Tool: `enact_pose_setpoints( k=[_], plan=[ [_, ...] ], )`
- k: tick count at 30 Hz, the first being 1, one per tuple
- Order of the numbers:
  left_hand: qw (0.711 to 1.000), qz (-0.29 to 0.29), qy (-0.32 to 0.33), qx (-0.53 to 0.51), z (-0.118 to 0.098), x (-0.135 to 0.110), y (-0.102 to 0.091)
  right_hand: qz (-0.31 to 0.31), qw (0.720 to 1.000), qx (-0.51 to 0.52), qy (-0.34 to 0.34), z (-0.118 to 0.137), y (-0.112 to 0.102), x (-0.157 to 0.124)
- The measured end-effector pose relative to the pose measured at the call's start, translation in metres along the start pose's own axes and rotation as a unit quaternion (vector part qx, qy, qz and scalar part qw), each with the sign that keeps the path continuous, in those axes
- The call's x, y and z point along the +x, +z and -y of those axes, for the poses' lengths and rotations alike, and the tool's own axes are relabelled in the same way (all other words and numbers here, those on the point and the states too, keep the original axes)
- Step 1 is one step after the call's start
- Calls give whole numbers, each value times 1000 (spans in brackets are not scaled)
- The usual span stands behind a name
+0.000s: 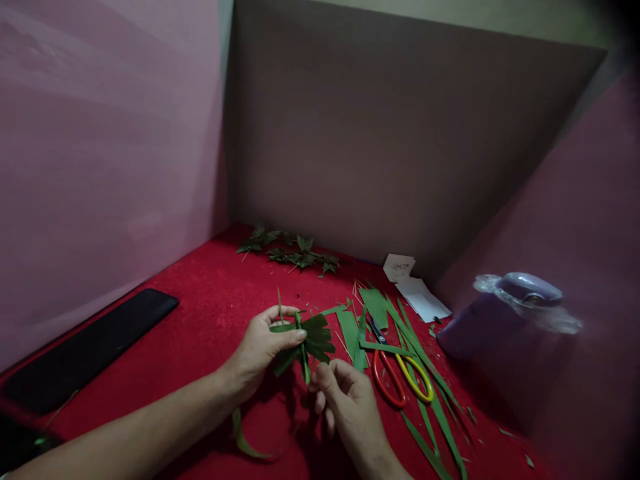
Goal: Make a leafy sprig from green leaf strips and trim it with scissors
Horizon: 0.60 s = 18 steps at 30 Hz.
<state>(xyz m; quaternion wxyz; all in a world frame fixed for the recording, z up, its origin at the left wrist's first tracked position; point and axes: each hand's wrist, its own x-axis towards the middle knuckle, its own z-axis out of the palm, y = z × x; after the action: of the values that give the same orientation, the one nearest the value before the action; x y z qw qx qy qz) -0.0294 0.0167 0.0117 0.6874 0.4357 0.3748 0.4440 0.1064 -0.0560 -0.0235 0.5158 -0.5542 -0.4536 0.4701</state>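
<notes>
Between the thumb and fingers of my left hand [260, 348] is a folded green leaf piece [319, 337], fanned out on its right side. A thin leaf tip sticks up from it, and a long leaf strip [243, 437] curls below, near the wrist. My right hand [350, 400] is just beneath the fan, its thumb and forefinger pinched at the lower end of a narrow strip; its fingertips are partly hidden in shadow. To the right of this hand lie scissors [389, 380] with one red and one yellow handle, among cut leaf strips [435, 373].
Lobed leaf sprigs [303, 253] lie at the back of the red cloth [210, 287]. White papers [423, 300] are at the back right, beside a purple container [480, 317] with clear plastic. A long black object [95, 347] rests at left. Pink and grey walls enclose the surface.
</notes>
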Motion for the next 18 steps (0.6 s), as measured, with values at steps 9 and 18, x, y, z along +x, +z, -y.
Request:
enact_pose_setpoints(
  k=[9,18],
  plan=[
    [999,-16,23,-32,-1,-1,0,41,999,8,26,-1,9,-5],
    [987,77,27,-137,-8,-10,7,26,992,119,36,0,9,-1]
  ],
)
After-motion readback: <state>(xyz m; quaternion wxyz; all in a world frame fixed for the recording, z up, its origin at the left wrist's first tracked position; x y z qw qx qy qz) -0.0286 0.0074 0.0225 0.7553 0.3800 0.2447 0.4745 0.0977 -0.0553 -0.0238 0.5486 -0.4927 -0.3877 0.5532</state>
